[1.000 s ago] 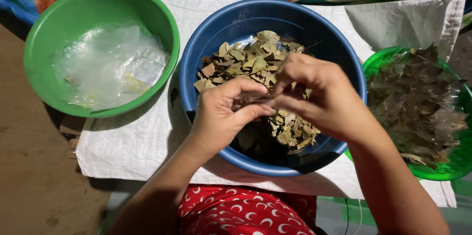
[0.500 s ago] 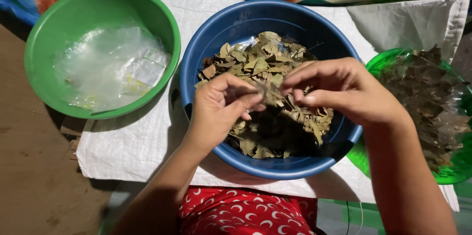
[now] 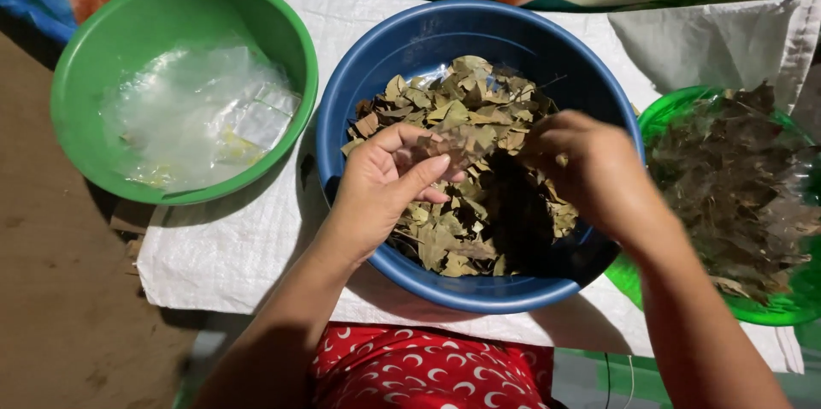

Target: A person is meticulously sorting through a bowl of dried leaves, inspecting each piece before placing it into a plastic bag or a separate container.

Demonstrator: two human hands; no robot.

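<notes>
Since the earlier frame, the right hand point(image 3: 599, 178) is shifting toward the right side of the blue bowl point(image 3: 376, 58), and the two hands are now standing slightly apart rather than meeting over the middle.

Left hand point(image 3: 389, 182) is hovering over the near left part of the bowl, thumb and fingers pinching a small clump of dry leaves point(image 3: 449, 145) lifted just above the heap. That grip is firm: fingertips are closing on the clump. Right hand is curling with its back to the camera; its motion blur and angle are hiding the fingertips, so I cannot tell whether it is holding a leaf or is merely closing on nothing.

Leaf heap point(image 3: 466, 118) is lying loose in the blue bowl, which is sitting in the middle, directly before the person, apparently so both hands are reaching it equally. A green bowl point(image 3: 85, 58) is standing to the left, holding clear plastic bags point(image 3: 197, 114). A second green basin point(image 3: 684, 109), to the right, is holding darker, coarser leaves point(image 3: 735, 186) and is running out of the picture. All three are resting on a white woven sack point(image 3: 239, 238), seemingly serving as a clean work surface.

A dark shadow is covering the bowl's inner right, hiding what is lying there. Red patterned cloth point(image 3: 428, 370) at the bottom edge is partly cut off.
</notes>
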